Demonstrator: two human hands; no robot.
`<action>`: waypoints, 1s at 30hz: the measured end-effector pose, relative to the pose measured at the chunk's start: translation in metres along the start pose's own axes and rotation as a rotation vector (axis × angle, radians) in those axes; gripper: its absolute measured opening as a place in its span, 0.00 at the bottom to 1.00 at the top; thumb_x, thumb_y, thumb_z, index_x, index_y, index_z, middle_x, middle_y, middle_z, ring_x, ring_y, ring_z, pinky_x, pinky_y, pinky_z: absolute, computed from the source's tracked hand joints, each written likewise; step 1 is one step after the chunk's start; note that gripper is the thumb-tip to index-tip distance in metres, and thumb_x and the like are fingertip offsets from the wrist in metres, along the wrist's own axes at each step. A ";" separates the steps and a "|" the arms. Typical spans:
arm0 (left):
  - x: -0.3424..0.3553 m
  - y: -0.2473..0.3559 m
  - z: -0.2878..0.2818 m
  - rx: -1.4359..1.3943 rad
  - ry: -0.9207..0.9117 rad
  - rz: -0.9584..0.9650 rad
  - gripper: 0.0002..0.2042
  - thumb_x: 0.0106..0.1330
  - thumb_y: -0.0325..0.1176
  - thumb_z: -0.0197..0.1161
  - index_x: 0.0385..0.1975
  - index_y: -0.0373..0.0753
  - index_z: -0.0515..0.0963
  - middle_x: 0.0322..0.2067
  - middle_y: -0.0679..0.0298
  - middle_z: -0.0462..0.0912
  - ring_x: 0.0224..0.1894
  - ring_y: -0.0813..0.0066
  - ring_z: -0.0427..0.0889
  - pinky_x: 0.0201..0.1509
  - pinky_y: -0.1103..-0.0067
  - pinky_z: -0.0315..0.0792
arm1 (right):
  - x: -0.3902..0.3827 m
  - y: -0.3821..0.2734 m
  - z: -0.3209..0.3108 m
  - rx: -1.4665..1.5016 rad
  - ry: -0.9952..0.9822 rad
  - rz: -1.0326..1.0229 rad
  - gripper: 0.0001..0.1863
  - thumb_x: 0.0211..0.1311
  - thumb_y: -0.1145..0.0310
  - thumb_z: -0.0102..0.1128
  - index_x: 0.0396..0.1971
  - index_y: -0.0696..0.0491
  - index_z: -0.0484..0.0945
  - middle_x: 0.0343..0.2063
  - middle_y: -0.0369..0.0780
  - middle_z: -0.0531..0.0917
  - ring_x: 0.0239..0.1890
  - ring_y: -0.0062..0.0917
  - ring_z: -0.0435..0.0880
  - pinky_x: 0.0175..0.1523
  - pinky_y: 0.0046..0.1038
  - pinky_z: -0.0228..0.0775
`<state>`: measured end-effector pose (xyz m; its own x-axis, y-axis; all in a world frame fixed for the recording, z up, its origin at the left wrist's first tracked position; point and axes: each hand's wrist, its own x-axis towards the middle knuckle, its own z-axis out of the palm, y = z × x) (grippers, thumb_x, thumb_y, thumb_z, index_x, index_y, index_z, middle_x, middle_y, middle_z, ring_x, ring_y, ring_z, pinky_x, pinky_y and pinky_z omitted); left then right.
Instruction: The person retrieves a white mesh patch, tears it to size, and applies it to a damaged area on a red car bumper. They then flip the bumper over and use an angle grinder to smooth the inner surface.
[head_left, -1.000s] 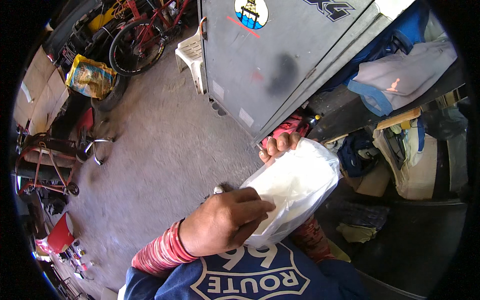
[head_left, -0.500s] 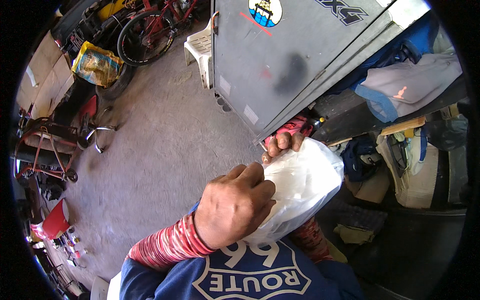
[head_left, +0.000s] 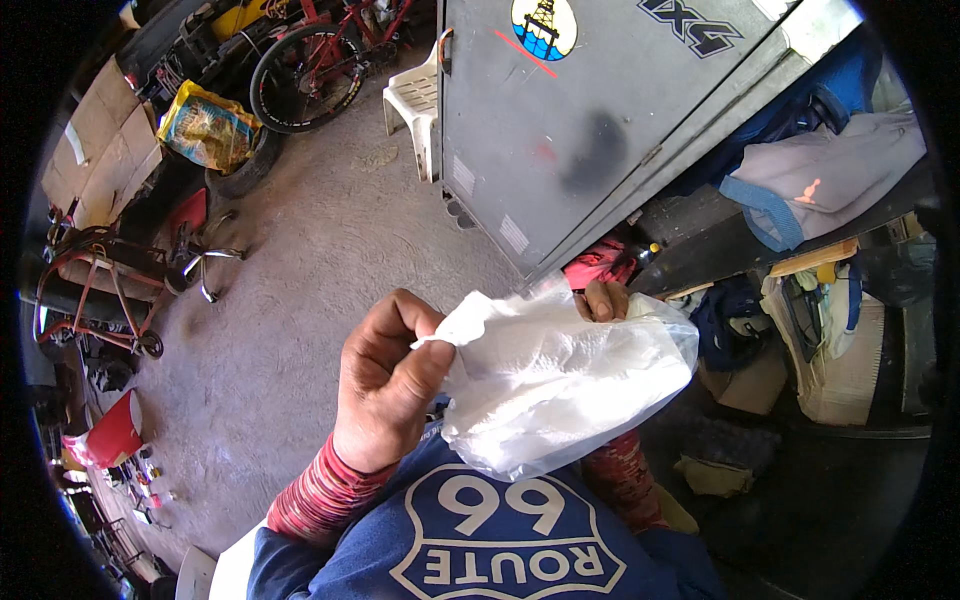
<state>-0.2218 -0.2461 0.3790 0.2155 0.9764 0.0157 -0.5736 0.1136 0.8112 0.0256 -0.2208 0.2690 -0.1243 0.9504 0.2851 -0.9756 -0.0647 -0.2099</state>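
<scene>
A clear plastic bag (head_left: 655, 365) with white paper napkins (head_left: 530, 370) in it is held up in front of my chest. Between thumb and fingers, my left hand (head_left: 385, 385) pinches the corner of a napkin that sticks out of the bag's left end. My right hand (head_left: 603, 300) grips the bag from its far side. Only some of its fingertips show over the top edge; the bag covers the rest of it. Both forearms wear red patterned sleeves.
A grey metal cabinet (head_left: 560, 130) stands ahead, with a white plastic chair (head_left: 412, 105) beside it. At right are shelves with a grey garment (head_left: 830, 170) and cardboard (head_left: 850, 350). A red bicycle (head_left: 320, 75), a yellow sack (head_left: 208, 130) and a red-framed cart (head_left: 100, 290) line the left.
My left hand has moved left, off the bag's opening, and draws the white napkin out with it. The napkin now spreads between my hands. The right hand stays at the bag.
</scene>
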 end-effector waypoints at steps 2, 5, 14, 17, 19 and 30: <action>0.002 -0.001 -0.001 -0.058 0.022 -0.021 0.14 0.69 0.35 0.67 0.46 0.34 0.73 0.41 0.61 0.81 0.44 0.75 0.81 0.49 0.81 0.74 | -0.002 -0.001 0.003 0.028 0.028 -0.019 0.16 0.74 0.53 0.59 0.30 0.45 0.68 0.31 0.34 0.73 0.33 0.22 0.66 0.48 0.33 0.68; 0.007 0.001 -0.001 -0.102 0.009 -0.142 0.40 0.59 0.51 0.76 0.62 0.30 0.66 0.50 0.54 0.79 0.52 0.67 0.81 0.58 0.73 0.74 | -0.006 -0.008 0.012 -0.099 0.044 -0.001 0.20 0.76 0.45 0.50 0.32 0.45 0.69 0.28 0.33 0.70 0.32 0.23 0.66 0.44 0.32 0.66; 0.021 0.006 0.000 0.474 -0.188 -0.370 0.14 0.68 0.36 0.71 0.45 0.32 0.83 0.38 0.58 0.88 0.41 0.72 0.86 0.49 0.76 0.79 | -0.011 -0.018 0.009 -0.139 -0.160 -0.100 0.26 0.78 0.43 0.47 0.58 0.50 0.73 0.43 0.38 0.77 0.41 0.25 0.73 0.45 0.36 0.68; 0.025 0.006 0.000 0.397 -0.142 -0.239 0.12 0.71 0.36 0.68 0.43 0.33 0.82 0.34 0.63 0.87 0.36 0.78 0.84 0.44 0.78 0.79 | -0.015 -0.027 0.003 -0.026 -0.085 -0.052 0.27 0.80 0.45 0.45 0.61 0.52 0.72 0.45 0.38 0.78 0.44 0.25 0.76 0.49 0.38 0.71; 0.027 0.009 -0.001 0.395 -0.105 -0.189 0.11 0.71 0.35 0.68 0.44 0.33 0.82 0.35 0.63 0.87 0.37 0.78 0.84 0.44 0.78 0.79 | -0.017 -0.032 0.001 -0.035 -0.050 -0.061 0.27 0.80 0.45 0.45 0.61 0.52 0.71 0.46 0.38 0.77 0.44 0.26 0.76 0.49 0.38 0.71; 0.042 0.015 -0.011 0.764 -0.190 -0.276 0.45 0.56 0.53 0.79 0.65 0.25 0.68 0.53 0.41 0.82 0.58 0.58 0.82 0.62 0.68 0.76 | -0.018 -0.028 0.008 -0.214 0.073 -0.021 0.27 0.80 0.45 0.45 0.62 0.52 0.70 0.47 0.39 0.77 0.46 0.26 0.75 0.51 0.38 0.71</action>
<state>-0.2303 -0.2010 0.3851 0.4386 0.8764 -0.1987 0.1982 0.1213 0.9726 0.0534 -0.2384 0.2777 -0.0833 0.9709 0.2246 -0.9161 0.0141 -0.4006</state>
